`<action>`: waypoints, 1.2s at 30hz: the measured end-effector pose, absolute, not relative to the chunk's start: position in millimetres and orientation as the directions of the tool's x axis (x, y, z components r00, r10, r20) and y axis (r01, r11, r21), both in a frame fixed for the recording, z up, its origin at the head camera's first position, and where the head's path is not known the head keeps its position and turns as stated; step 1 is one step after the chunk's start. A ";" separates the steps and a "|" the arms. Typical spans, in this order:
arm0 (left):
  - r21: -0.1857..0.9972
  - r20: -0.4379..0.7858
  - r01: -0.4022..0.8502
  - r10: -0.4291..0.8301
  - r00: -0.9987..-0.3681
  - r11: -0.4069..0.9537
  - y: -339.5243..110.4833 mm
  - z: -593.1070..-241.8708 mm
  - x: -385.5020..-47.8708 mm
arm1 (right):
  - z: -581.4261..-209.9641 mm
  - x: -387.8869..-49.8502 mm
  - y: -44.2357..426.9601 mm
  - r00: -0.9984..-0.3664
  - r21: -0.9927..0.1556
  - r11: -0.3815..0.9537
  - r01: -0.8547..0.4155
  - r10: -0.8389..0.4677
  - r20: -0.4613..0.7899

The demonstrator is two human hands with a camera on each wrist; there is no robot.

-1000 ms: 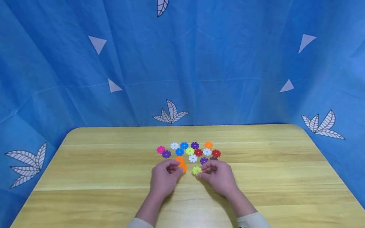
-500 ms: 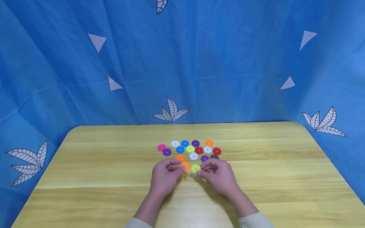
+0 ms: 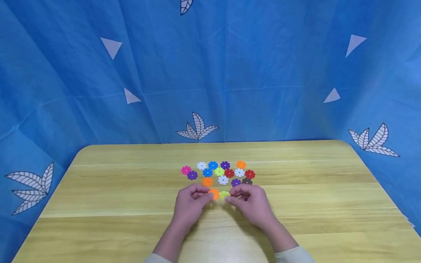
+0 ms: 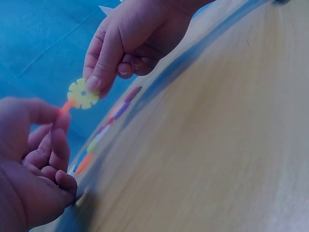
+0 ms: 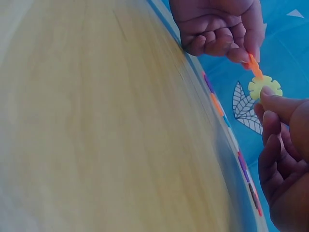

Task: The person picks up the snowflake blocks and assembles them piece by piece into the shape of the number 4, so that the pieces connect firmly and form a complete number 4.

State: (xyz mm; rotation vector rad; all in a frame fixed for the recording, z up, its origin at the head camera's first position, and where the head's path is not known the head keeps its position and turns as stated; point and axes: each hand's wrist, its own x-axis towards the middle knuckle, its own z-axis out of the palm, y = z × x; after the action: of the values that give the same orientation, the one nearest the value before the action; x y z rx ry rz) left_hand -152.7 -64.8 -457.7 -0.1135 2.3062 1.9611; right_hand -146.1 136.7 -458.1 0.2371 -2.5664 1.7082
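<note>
Between thumb and finger my left hand (image 3: 189, 205) pinches an orange notched disc (image 3: 214, 193), turned nearly edge-on in both wrist views. My right hand (image 3: 253, 203) pinches a yellow-green notched disc (image 4: 83, 94) by its edge, its face showing in the left wrist view. The two discs meet edge to edge, the orange one's rim touching the yellow one (image 5: 265, 88) in the right wrist view. Whether their slots interlock, I cannot tell. Both hands are raised over the table, just in front of the loose discs.
Several loose notched discs lie flat on the wooden table (image 3: 309, 206) beyond my hands, among them a pink one (image 3: 186, 170), an orange one (image 3: 207, 182), a white one (image 3: 223, 180) and a dark brown one (image 3: 247, 181). A blue patterned curtain (image 3: 264, 58) hangs behind the table.
My right hand has brought the yellow-green disc left until it meets the orange disc. A gap stood between the two discs a second ago. The left hand has barely moved.
</note>
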 end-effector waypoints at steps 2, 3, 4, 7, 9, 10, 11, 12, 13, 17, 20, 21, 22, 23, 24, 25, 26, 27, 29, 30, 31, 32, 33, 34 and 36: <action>0.980 -0.133 -0.127 0.029 -0.991 0.153 -64.9 -457.7 -151.9 | -458.5 -146.1 136.4 -0.987 -0.915 0.374 -0.154 -0.095 0.127; 0.980 -0.128 -0.121 0.034 -0.991 0.156 -64.8 -457.8 -151.5 | -458.7 -146.1 136.2 -0.987 -0.915 0.371 -0.155 -0.093 0.129; 0.981 -0.120 -0.113 0.038 -0.992 0.160 -64.6 -457.7 -151.1 | -458.8 -146.1 136.0 -0.987 -0.917 0.366 -0.158 -0.092 0.133; 0.982 -0.090 -0.081 0.048 -0.995 0.169 -63.8 -457.9 -149.8 | -459.3 -145.5 135.1 -0.987 -0.922 0.353 -0.160 -0.083 0.139; 0.984 -0.071 -0.061 0.053 -0.996 0.169 -63.3 -458.3 -148.6 | -455.7 -143.2 133.1 -0.986 -0.928 0.334 -0.167 -0.071 0.152; 0.984 -0.064 -0.053 0.056 -0.996 0.167 -63.0 -458.3 -148.0 | -454.4 -142.4 131.8 -0.986 -0.930 0.327 -0.167 -0.059 0.156; 0.985 -0.059 -0.048 0.059 -0.997 0.164 -62.7 -458.6 -147.7 | -454.8 -142.2 131.2 -0.986 -0.935 0.313 -0.166 -0.047 0.159; 0.986 -0.055 -0.044 0.062 -0.997 0.162 -62.5 -459.0 -147.5 | -455.2 -142.2 130.8 -0.986 -0.939 0.301 -0.169 -0.038 0.165; 0.986 -0.054 -0.043 0.066 -0.996 0.158 -62.2 -459.1 -147.2 | -455.6 -142.3 130.6 -0.985 -0.941 0.293 -0.172 -0.030 0.171; 0.989 -0.066 -0.055 0.074 -0.995 0.136 -60.8 -458.8 -145.9 | -463.3 -144.9 132.1 -0.981 -0.943 0.275 -0.190 -0.017 0.192; 0.992 -0.072 -0.062 0.082 -0.994 0.113 -59.8 -457.6 -145.0 | -464.5 -145.0 131.9 -0.973 -0.931 0.288 -0.225 -0.023 0.228; 0.992 -0.072 -0.063 0.084 -0.994 0.105 -59.6 -457.3 -145.1 | -465.0 -145.1 131.6 -0.970 -0.926 0.293 -0.236 -0.024 0.240; 0.994 -0.071 -0.062 0.088 -0.994 0.093 -59.5 -456.4 -144.8 | -464.9 -145.0 131.0 -0.967 -0.921 0.299 -0.248 -0.028 0.252; 0.995 -0.068 -0.061 0.091 -0.994 0.082 -59.5 -456.0 -144.8 | -464.6 -145.0 130.5 -0.964 -0.917 0.303 -0.260 -0.032 0.263; 0.996 -0.064 -0.057 0.094 -0.994 0.072 -59.6 -455.3 -144.9 | -464.4 -144.8 129.9 -0.962 -0.912 0.310 -0.269 -0.036 0.272; 0.997 -0.060 -0.055 0.096 -0.994 0.063 -59.7 -454.8 -144.9 | -464.1 -144.8 129.3 -0.960 -0.909 0.314 -0.275 -0.038 0.277; 0.997 -0.055 -0.050 0.098 -0.994 0.056 -59.8 -454.4 -144.9 | -463.9 -144.6 128.9 -0.959 -0.906 0.318 -0.279 -0.041 0.281; 0.998 -0.050 -0.045 0.098 -0.994 0.049 -60.0 -454.0 -144.9 | -463.6 -144.4 128.3 -0.958 -0.905 0.319 -0.281 -0.043 0.282; 0.999 -0.038 -0.034 0.099 -0.994 0.042 -60.4 -453.1 -145.0 | -462.7 -144.0 127.4 -0.957 -0.902 0.325 -0.286 -0.048 0.286; 0.999 -0.030 -0.026 0.099 -0.995 0.042 -60.6 -452.6 -144.9 | -462.4 -143.7 126.9 -0.957 -0.900 0.328 -0.288 -0.051 0.287; 0.999 -0.025 -0.021 0.100 -0.995 0.041 -60.8 -452.2 -144.8 | -461.9 -143.5 126.4 -0.955 -0.899 0.328 -0.292 -0.054 0.291; 0.999 -0.019 -0.015 0.099 -0.995 0.042 -60.9 -451.7 -144.7 | -461.5 -143.3 126.0 -0.954 -0.897 0.327 -0.297 -0.057 0.294; 0.999 -0.016 -0.012 0.098 -0.995 0.041 -61.0 -451.2 -144.5 | -461.1 -143.2 125.6 -0.953 -0.896 0.327 -0.300 -0.060 0.297; 0.999 -0.011 -0.008 0.095 -0.995 0.041 -61.1 -450.9 -144.3 | -460.8 -143.2 125.2 -0.952 -0.895 0.328 -0.302 -0.062 0.299; 0.999 -0.007 -0.003 0.083 -0.996 0.041 -60.6 -451.1 -144.3 | -460.6 -143.7 124.6 -0.952 -0.894 0.329 -0.303 -0.060 0.300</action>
State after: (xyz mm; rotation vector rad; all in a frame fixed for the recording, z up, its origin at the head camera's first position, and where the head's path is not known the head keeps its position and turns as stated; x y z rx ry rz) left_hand -144.3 -60.6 -451.1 0.0858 2.2206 2.1313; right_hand -143.7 124.6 -460.6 0.3305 -2.3796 1.6729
